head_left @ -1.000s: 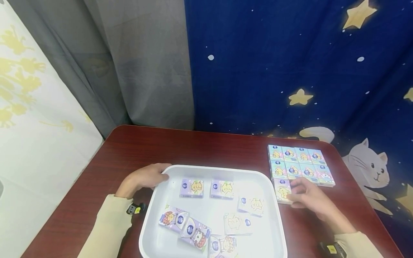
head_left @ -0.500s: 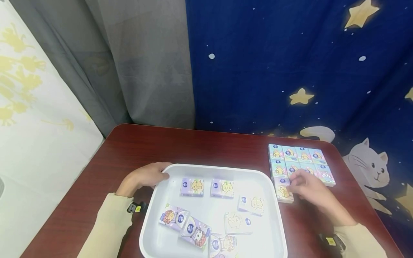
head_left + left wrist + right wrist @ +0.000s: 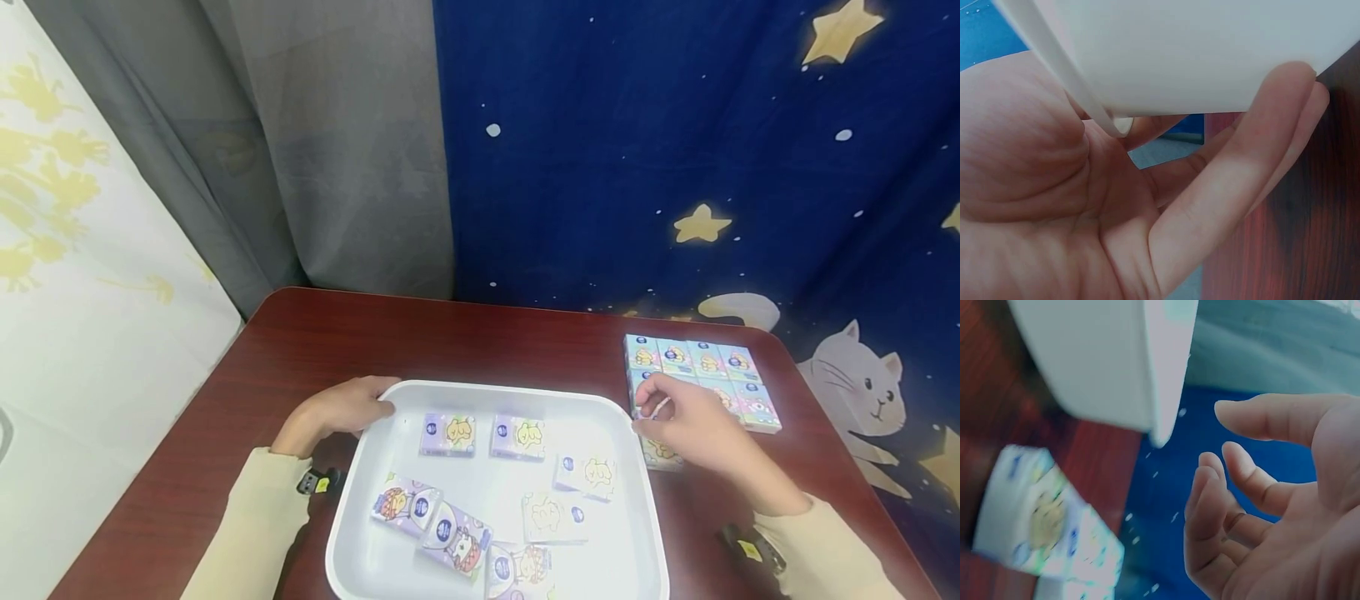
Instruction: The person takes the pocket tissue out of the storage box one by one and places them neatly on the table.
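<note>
A white tray (image 3: 480, 475) holds several small cartoon-printed packs (image 3: 518, 437) that look like pocket tissues. My left hand (image 3: 337, 414) grips the tray at its back left corner; in the left wrist view the fingers bend under the tray wall (image 3: 1197, 56). Beside the tray's right rim, my right hand (image 3: 693, 425) hovers over a block of matching packs (image 3: 705, 360), its fingers loosely bent and holding nothing. One purple pack (image 3: 660, 454) at the near left of that block is partly hidden by it. The right wrist view shows a gap between thumb and fingers (image 3: 1200, 494).
The dark red wooden table (image 3: 450, 342) carries everything. A blue star-printed curtain (image 3: 570, 167) and a grey curtain (image 3: 345, 150) hang behind it. In the tray, two overlapping packs (image 3: 453, 537) lie at the near left.
My right hand has let go of the purple pack at the block's near left corner, risen, and moved left toward the tray's rim. The left hand stays put.
</note>
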Demonstrator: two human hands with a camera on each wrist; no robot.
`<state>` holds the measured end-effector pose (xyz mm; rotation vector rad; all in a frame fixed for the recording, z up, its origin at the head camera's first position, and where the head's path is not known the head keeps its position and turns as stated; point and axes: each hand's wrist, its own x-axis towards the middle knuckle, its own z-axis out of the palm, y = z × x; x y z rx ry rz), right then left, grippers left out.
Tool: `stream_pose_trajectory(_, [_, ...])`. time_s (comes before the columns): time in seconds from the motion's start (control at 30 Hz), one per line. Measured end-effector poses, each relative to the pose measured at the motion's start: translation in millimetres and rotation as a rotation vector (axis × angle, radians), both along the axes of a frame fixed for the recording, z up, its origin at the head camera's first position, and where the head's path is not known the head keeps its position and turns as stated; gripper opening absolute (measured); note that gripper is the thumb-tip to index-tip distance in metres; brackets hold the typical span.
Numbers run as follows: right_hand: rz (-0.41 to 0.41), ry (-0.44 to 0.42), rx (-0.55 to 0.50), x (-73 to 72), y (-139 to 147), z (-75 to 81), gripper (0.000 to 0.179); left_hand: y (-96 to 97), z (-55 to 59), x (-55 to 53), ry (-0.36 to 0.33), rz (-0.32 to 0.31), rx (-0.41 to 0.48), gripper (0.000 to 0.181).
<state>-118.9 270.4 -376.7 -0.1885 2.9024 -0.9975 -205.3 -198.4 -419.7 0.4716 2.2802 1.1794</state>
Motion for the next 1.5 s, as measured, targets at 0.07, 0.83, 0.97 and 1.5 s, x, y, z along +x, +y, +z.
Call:
stream_pose_trajectory(0.07, [0.048,0.017,0.011,2.3,-9,5.3,0.025,-0.1,0.2,0.1,0.001,-0.003,0.004,0.038])
stream_pose_trajectory(0.83, [0.444,-0.121,0.415,27.3,-110,3.3,0.034,-0.1,0.7,1.2,0.000,-0.001,-0.002,0.037])
stream_pose_trajectory(0.97, [0.442,-0.104,0.548,30.3,-118,-5.9,0.034,-0.1,1.3,1.4,0.006,-0.004,-0.004,0.037])
stream_pose_trajectory(1.5, [0.524,0.011,0.559,36.1,-121,-15.2,0.044,-2.1,-0.3,1.0,-0.003,0.010,0.009,0.038])
